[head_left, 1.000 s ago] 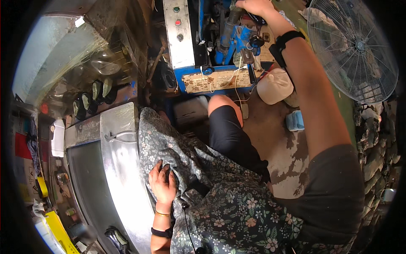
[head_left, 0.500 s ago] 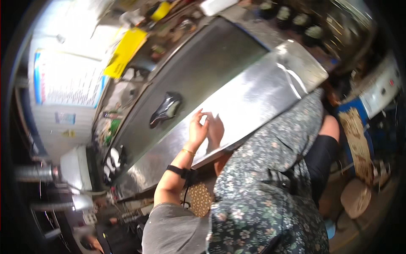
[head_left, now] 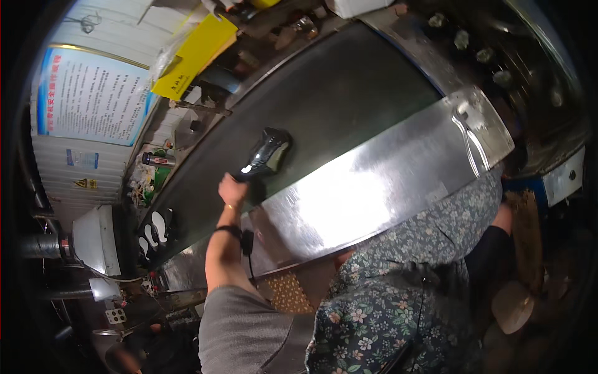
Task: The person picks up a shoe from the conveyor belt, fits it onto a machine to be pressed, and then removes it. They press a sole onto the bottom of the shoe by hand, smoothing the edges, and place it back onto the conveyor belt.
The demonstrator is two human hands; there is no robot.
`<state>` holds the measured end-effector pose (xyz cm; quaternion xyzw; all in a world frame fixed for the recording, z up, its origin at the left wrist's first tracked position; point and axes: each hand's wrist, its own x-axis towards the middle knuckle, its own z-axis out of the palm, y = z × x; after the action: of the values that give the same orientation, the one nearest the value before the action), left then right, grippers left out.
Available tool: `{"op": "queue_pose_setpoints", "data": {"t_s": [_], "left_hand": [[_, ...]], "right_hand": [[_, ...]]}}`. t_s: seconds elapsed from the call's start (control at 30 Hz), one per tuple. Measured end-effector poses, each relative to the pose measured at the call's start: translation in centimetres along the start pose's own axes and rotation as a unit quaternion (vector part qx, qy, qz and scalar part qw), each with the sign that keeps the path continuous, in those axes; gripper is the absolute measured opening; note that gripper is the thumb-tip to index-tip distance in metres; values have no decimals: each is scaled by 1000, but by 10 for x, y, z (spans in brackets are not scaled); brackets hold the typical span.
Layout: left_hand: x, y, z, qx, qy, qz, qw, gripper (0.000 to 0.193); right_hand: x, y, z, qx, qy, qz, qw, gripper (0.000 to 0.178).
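A glossy black shoe (head_left: 269,151) lies on its side, as it seems, on the dark belt (head_left: 349,81). My left hand (head_left: 233,189) is at its narrow near end, fingers curled and closed on that end. The fingertips are partly hidden against the dark shoe. A thin bracelet and a black strap (head_left: 229,232) circle my left wrist and forearm. Below the belt runs a shiny metal ledge (head_left: 280,232), close under my forearm. My right hand does not show.
Several white shoe soles (head_left: 159,226) lie at the belt's left end. A metal bottle (head_left: 158,160) and a yellow board (head_left: 194,57) stand behind the belt. A white pipe-fed housing (head_left: 94,240) is at left. A person (head_left: 149,352) is at lower left.
My left hand has moved left and away from me, from over the metal ledge to the shoe on the belt, and has closed on its end. The whole view has shifted.
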<state>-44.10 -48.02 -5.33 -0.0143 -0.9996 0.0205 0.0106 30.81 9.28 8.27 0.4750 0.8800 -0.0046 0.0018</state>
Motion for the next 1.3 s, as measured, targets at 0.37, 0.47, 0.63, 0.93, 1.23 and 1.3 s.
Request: {"op": "queue_pose_setpoints", "data": {"t_s": [0.37, 0.47, 0.63, 0.93, 1.23, 1.3], "left_hand": [[-66, 87, -26, -253, -82, -1, 964, 56], [-126, 128, -55, -651, -383, 45, 653, 61], [-258, 209, -29, -756, -648, 45, 83, 71], [-367, 348, -126, -630, -483, 547, 265, 76], [-419, 356, -137, -611, -461, 491, 415, 29], [-412, 368, -128, -618, -477, 429, 454, 34]], "right_hand": [[29, -65, 151, 196, -130, 116, 965, 66], [57, -137, 80, 264, 89, -173, 945, 30], [76, -285, -12, 656, 29, -219, 722, 52], [-56, -237, -40, 235, 206, -287, 906, 46], [-71, -205, -38, 288, 57, -270, 917, 57], [-47, -203, -25, 305, 54, -249, 918, 55]]}}
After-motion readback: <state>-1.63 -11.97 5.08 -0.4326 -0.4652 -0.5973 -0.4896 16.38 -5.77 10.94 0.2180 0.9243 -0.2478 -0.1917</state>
